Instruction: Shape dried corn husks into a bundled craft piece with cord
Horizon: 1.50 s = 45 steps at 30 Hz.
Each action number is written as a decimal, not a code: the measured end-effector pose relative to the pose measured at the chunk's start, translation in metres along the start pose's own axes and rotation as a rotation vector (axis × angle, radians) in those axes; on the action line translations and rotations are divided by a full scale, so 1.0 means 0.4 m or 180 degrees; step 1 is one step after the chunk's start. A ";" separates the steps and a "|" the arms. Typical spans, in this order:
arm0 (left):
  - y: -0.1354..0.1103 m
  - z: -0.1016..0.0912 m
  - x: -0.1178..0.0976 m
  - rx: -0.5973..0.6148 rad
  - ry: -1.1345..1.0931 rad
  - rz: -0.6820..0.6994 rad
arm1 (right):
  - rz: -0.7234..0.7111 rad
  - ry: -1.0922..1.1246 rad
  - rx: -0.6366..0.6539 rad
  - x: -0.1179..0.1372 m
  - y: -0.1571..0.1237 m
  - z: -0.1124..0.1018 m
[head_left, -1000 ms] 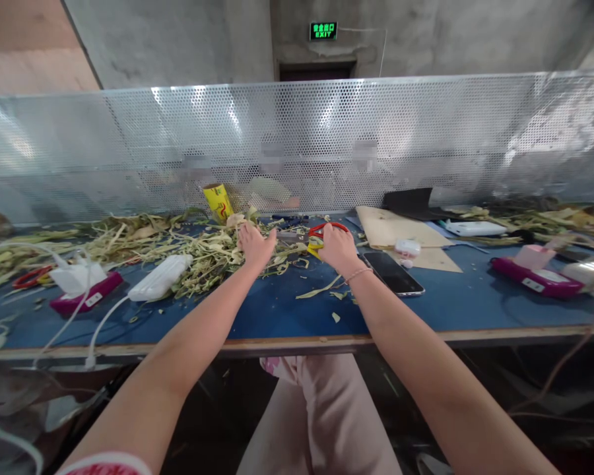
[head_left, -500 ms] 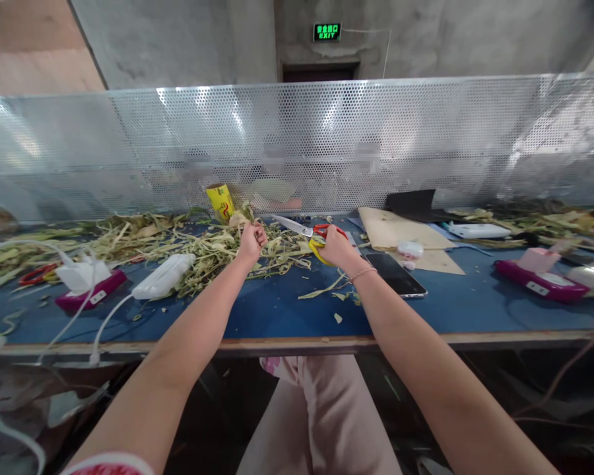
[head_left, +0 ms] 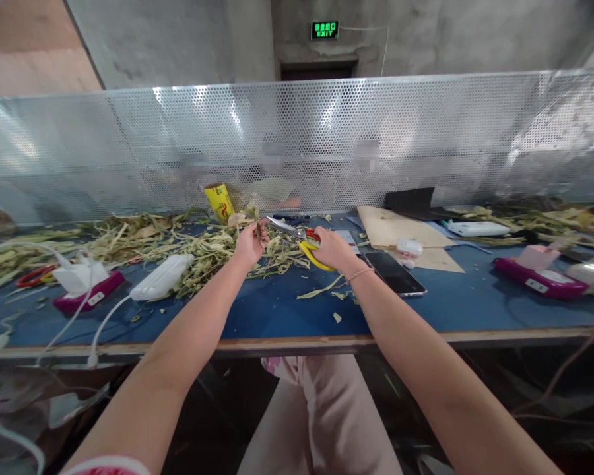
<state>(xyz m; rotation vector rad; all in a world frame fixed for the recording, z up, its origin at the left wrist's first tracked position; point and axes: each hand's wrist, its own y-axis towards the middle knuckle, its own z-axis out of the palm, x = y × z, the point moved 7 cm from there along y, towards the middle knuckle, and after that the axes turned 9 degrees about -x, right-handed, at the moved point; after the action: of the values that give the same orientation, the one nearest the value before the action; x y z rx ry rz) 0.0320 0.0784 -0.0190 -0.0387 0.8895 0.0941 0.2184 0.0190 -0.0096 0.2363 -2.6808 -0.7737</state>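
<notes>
My right hand grips scissors by their red and yellow handles. The handles are spread apart, and the metal blades point left with their tips at my left hand's fingers. My left hand is closed in a pinch on a dried plant piece, mostly hidden by the fingers. Below and around both hands lies a loose heap of dried, greenish-yellow plant strips on the blue tabletop. A yellow tube-shaped wrapper leans just behind my left hand.
A black phone and cardboard sheets lie right of my right hand. Left are a white power bank, a purple power strip and another pair of scissors. A perforated metal screen bounds the back.
The scissors have moved slightly left, bringing their blade tips to my left hand's fingers. The handles are further apart. My left hand has turned a little, and the view has shifted slightly.
</notes>
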 end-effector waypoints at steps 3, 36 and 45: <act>0.002 -0.010 -0.005 -0.0033 0.0066 -0.0022 | 0.0037 -0.0058 -0.0091 -0.001 0.000 -0.008; -0.026 0.002 0.017 -0.0178 -0.0102 -0.0554 | -0.0184 -0.0553 -0.0418 0.003 0.003 -0.044; -0.028 0.006 0.019 -0.0116 -0.0039 -0.0547 | -0.0156 -0.0560 -0.0443 0.003 0.000 -0.052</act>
<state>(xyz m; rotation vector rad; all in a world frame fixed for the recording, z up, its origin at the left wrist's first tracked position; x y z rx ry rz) 0.0396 0.0681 -0.0233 -0.1481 0.8686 -0.0499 0.2248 0.0086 0.0074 0.2086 -2.7769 -1.0361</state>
